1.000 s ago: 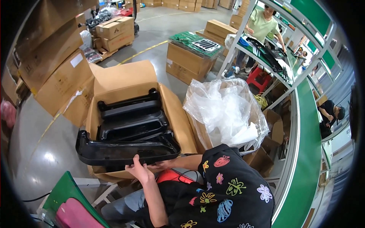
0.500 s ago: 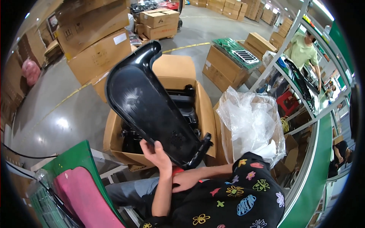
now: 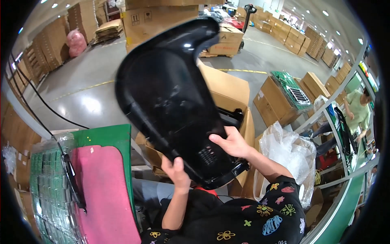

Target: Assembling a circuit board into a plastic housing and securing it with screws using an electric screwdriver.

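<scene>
Head view. The glossy black plastic shell (image 3: 170,97), blurred along its upper edge, fills the centre and hides most of the open cardboard box (image 3: 227,87) behind it; only the box's tan flaps and a strip of further black parts (image 3: 229,116) inside show past its right edge. What lies under the shell's lower lip cannot be made out. The left hand (image 3: 175,173) grips the lower rim from beneath, thumb and curled fingers pinching the edge; most of its fingers are hidden behind the shell. The right hand (image 3: 231,142) lies on the shell's face near a small vent grille (image 3: 208,155), fingers pressed together and laid flat, thumb apart. The forearms rise from a black sleeve with coloured flower prints (image 3: 248,215).

Surface and room: a green-edged bench with a pink pad (image 3: 103,191) stands at lower left, a black cable (image 3: 44,101) running across it. A clear plastic bag (image 3: 286,156) sits just right of the box. The floor is polished grey concrete (image 3: 87,77) with yellow lines; stacked cartons (image 3: 284,99) stand around. Another person in a green shirt (image 3: 357,110) works at a green conveyor frame at far right.

Orientation: the shell is held up in the air above the box, its long axis running from lower right, at the hands, to upper centre, where its narrowed curved end points away from the wearer.
</scene>
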Demonstrator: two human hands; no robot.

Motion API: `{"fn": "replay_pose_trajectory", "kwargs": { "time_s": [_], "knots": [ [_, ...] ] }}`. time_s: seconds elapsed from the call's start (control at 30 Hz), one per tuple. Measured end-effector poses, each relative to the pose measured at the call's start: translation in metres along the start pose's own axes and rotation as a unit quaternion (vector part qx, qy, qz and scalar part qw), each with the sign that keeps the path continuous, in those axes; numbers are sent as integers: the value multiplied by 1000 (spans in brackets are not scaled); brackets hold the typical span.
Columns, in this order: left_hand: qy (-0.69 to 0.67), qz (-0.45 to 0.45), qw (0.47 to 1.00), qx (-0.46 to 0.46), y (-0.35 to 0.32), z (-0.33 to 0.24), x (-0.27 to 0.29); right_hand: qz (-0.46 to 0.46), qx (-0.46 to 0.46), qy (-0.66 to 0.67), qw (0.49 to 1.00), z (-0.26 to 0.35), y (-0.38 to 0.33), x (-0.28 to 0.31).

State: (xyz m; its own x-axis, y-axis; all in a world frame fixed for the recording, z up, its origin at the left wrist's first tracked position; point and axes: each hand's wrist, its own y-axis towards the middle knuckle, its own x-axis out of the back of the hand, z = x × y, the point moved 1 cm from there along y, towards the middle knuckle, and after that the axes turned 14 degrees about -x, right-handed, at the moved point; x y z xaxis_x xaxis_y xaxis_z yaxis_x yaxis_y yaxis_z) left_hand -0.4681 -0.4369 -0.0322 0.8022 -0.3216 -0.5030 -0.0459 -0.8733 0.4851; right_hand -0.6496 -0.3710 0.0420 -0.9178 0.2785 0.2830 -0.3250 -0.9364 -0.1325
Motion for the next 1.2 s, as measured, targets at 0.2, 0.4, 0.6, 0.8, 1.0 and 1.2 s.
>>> {"fn": "replay_pose_trajectory", "kwargs": {
  "time_s": [0.2, 0.4, 0.6, 0.8, 1.0, 1.2],
  "knots": [
    [-275, -33, 947, 163, -15, 9, 66, 22, 95, 93, 991, 66, 25, -50],
    [-379, 49, 881, 280, -56, 15, 56, 15, 190, 233, 954, 123, 41, -102],
    [-473, -48, 863, 170, -51, -8, 79, 67, 169, 408, 895, 117, 32, -163],
    [-442, 50, 888, 115, -66, -30, 82, -2, 206, 442, 873, 95, 33, -166],
    [-290, 114, 948, 60, -97, 14, 112, 63, 50, 535, 841, 70, 53, -121],
    [-306, 102, 926, 194, -127, 28, 123, -154, 34, 529, 834, 19, 93, -54]
  ]
}}
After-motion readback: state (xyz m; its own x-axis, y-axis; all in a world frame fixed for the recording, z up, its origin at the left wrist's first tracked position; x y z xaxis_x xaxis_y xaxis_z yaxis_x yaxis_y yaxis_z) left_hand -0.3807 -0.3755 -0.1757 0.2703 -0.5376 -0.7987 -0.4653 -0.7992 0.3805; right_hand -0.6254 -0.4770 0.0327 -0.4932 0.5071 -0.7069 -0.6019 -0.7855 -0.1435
